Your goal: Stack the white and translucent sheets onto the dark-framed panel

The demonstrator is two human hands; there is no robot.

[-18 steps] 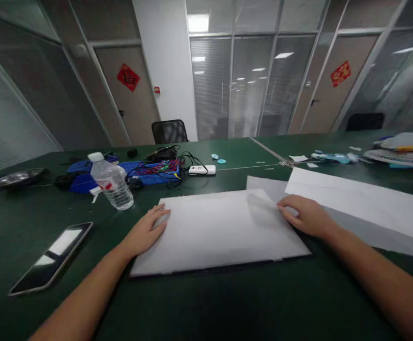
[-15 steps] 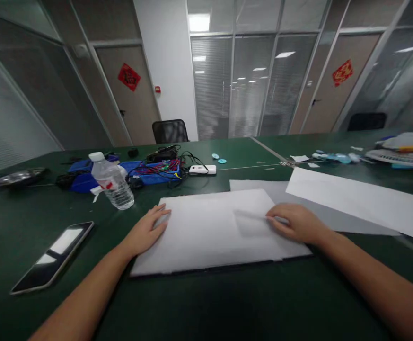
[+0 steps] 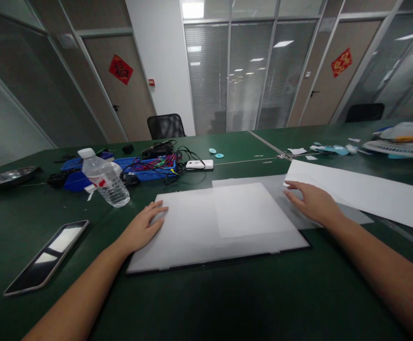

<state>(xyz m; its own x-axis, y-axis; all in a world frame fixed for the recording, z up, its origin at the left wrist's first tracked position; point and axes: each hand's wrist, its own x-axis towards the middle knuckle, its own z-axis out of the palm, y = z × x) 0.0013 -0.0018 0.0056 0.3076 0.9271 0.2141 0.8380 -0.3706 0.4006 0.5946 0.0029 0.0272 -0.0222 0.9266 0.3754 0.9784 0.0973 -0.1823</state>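
My left hand (image 3: 143, 227) lies on the left edge of a flat white panel (image 3: 181, 237) with a thin dark border, its fingers spread. A translucent sheet (image 3: 240, 210) overlaps the panel's right part and extends past it over the table, where it looks grey. My right hand (image 3: 314, 203) is over that grey part, right of the panel, thumb and forefinger slightly apart. Its fingertips meet the near left corner of a long white sheet (image 3: 358, 194); whether they press on it I cannot tell.
A phone (image 3: 46, 258) lies on the green table at left. Behind it, a water bottle (image 3: 105, 177) leans by blue trays (image 3: 153, 173) of tangled cables. A white device (image 3: 199, 164) and small blue discs (image 3: 219, 156) sit farther back. A pile of items (image 3: 401, 139) is far right.
My right hand has moved right and away from me, off the panel to the white sheet's corner. The translucent sheet has shifted left across the panel. My left hand stays at the left edge.
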